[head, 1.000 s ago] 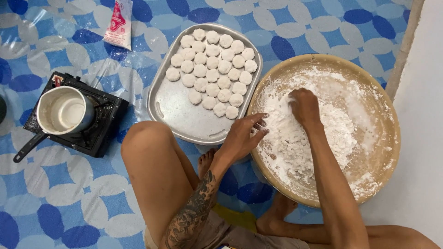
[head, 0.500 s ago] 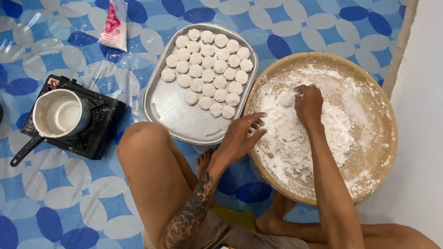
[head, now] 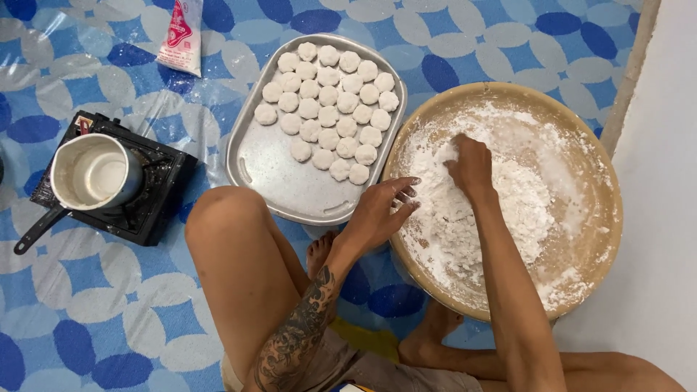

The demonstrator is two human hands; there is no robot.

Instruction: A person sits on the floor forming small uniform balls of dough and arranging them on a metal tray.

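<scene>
The person sits on the floor [head: 109, 319], which is covered in a blue and white patterned sheet, with a bare knee [head: 225, 218] raised just in front of the metal tray [head: 290, 181]. The floor to the left of the knee lies open. On the right, a pale wall [head: 668, 181] runs close beside the round wooden tray [head: 581, 123], leaving little room there.

The left hand [head: 381, 214] rests on the near left rim of the wooden tray, fingers spread and open, dusted white, holding nothing. The right hand [head: 472, 167] is pressed down into the flour [head: 508, 210] heaped in the wooden tray, fingers curled into the powder; what it grips, if anything, cannot be told.

The metal tray touches the wooden tray's left rim, and its far half carries rows of small white dough rounds [head: 327, 109]. Further left, a small pot [head: 94, 174] stands on a black stove [head: 152, 203]. At the far edge lies a white packet [head: 180, 36].
</scene>
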